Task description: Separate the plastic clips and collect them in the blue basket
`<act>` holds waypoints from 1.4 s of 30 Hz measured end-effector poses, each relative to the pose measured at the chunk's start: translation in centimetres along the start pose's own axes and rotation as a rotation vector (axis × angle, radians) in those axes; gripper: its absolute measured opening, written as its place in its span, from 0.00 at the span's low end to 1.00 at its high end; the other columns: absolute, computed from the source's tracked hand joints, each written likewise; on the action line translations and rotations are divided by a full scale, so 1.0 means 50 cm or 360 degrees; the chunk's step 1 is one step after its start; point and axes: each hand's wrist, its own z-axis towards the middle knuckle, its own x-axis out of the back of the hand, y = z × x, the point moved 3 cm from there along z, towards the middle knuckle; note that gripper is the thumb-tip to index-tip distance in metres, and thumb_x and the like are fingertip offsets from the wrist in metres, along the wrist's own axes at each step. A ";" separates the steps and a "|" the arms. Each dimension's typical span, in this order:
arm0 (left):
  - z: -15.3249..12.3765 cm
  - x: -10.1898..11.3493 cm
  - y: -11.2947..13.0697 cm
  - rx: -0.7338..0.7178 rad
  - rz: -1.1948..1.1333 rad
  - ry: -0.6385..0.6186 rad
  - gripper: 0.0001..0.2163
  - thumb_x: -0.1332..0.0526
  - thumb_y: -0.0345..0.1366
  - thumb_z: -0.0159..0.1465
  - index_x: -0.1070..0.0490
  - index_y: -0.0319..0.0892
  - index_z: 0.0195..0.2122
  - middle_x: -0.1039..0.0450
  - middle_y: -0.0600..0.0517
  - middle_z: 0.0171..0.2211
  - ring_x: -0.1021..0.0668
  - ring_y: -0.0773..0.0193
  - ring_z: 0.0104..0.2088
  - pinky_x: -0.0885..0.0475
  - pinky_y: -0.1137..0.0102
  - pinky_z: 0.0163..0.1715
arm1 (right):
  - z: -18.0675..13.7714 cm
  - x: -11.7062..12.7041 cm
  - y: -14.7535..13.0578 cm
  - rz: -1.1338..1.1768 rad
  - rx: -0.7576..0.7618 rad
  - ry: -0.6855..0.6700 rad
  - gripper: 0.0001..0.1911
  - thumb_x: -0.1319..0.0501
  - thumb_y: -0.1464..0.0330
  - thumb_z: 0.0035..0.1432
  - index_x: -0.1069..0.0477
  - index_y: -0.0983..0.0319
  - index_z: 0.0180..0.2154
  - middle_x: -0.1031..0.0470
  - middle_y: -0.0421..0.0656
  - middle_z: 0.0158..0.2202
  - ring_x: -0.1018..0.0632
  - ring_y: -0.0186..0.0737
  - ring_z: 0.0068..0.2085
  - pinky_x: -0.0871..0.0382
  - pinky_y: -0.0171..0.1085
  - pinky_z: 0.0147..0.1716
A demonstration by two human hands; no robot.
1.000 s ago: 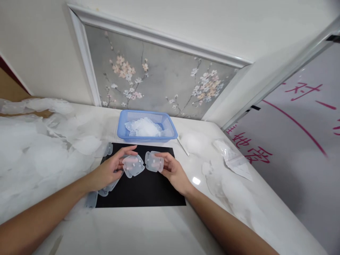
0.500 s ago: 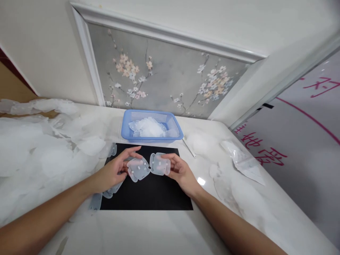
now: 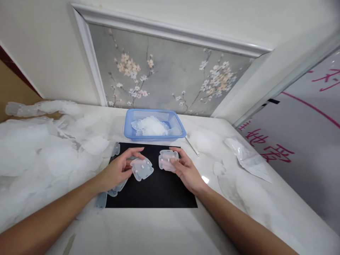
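My left hand [image 3: 119,170] grips a translucent rounded-square plastic piece [image 3: 142,169] with small white studs, held over the black mat [image 3: 156,191]. My right hand [image 3: 186,170] holds a second, similar plastic piece [image 3: 166,160] a short way to the right; the two pieces do not touch. More of the same pieces [image 3: 114,188] lie under my left hand at the mat's left edge. Behind the mat stands a blue basket [image 3: 174,122] holding clear plastic pieces.
Crumpled clear plastic bags [image 3: 39,148] pile up on the left of the white marble table [image 3: 159,230]. Flat bags [image 3: 247,156] and a thin white stick [image 3: 191,146] lie on the right. A flowered wall panel [image 3: 170,74] backs the table; a whiteboard [image 3: 305,134] with pink writing leans at right.
The two plastic pieces, close together before, have moved apart; my right hand has carried its piece to the right. The view has shifted slightly.
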 end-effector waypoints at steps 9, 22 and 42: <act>0.004 -0.020 0.009 0.0098 0.0366 0.0190 0.13 0.38 0.48 0.61 0.23 0.45 0.37 0.20 0.52 0.31 0.22 0.60 0.31 0.28 0.66 0.35 | -0.001 -0.039 -0.007 0.0294 -0.0146 -0.0304 0.24 0.38 0.50 0.59 0.32 0.55 0.51 0.24 0.47 0.54 0.22 0.48 0.51 0.30 0.52 0.52; 0.015 -0.031 0.002 0.0179 0.0540 0.0205 0.10 0.44 0.46 0.64 0.31 0.46 0.35 0.28 0.57 0.23 0.25 0.63 0.26 0.33 0.69 0.28 | -0.004 -0.046 0.007 0.0285 -0.0223 -0.0340 0.28 0.38 0.45 0.56 0.31 0.57 0.50 0.24 0.48 0.52 0.22 0.47 0.51 0.29 0.49 0.50; 0.012 0.018 -0.004 0.0073 0.1268 0.0687 0.15 0.40 0.32 0.60 0.31 0.46 0.49 0.26 0.46 0.48 0.28 0.46 0.51 0.38 0.50 0.52 | 0.026 -0.027 -0.009 -0.0398 0.0064 -0.0052 0.13 0.31 0.66 0.49 0.27 0.59 0.39 0.23 0.39 0.36 0.25 0.37 0.34 0.28 0.39 0.38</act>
